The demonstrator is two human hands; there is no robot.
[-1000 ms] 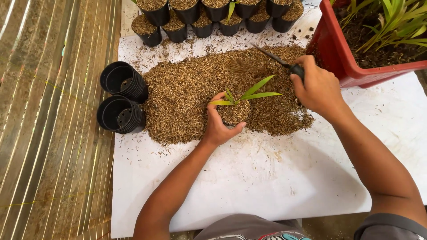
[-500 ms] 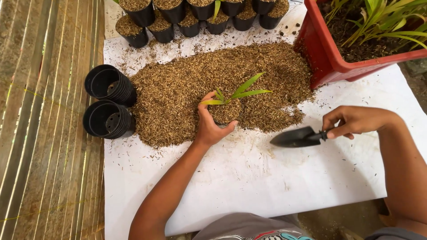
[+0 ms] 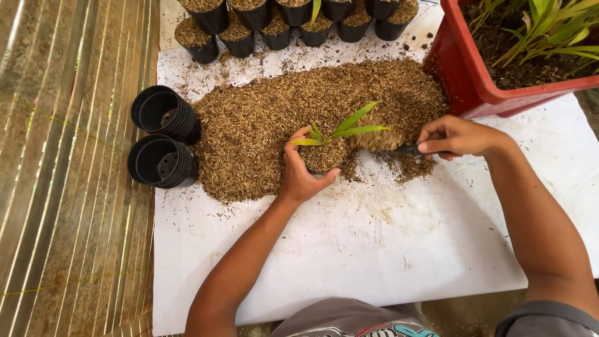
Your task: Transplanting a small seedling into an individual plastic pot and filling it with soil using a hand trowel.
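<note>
The left hand (image 3: 304,173) is wrapped around a small pot (image 3: 323,157), thumb on the near side and fingers curled over the far rim, grasping it where it sits at the near edge of the heap of husks (image 3: 281,125). The pot is filled to the brim with the same brown husks, and a seedling (image 3: 343,130) with a few narrow green leaves stands in it, its leaves leaning toward the right.

The right hand (image 3: 458,136) is closed on the handle of a small black trowel (image 3: 405,150). The trowel lies nearly level, its blade loaded with husks and held just beside the pot's right rim.

All of this rests on a white sheet (image 3: 387,249) spread over the floor. The heap covers the far middle of the sheet, with loose husks scattered along its near side. At the sheet's left edge two stacks of empty black pots (image 3: 163,134) lie on their sides, mouths facing up toward the camera, touching the heap's left end. Along the far edge stands a row of filled black pots (image 3: 281,19), one of them showing a green leaf. At the far right corner a red tub (image 3: 465,75) holds dark soil and several green plants, its near wall touching the heap. Slatted boards (image 3: 68,175) run along the left of the sheet.
</note>
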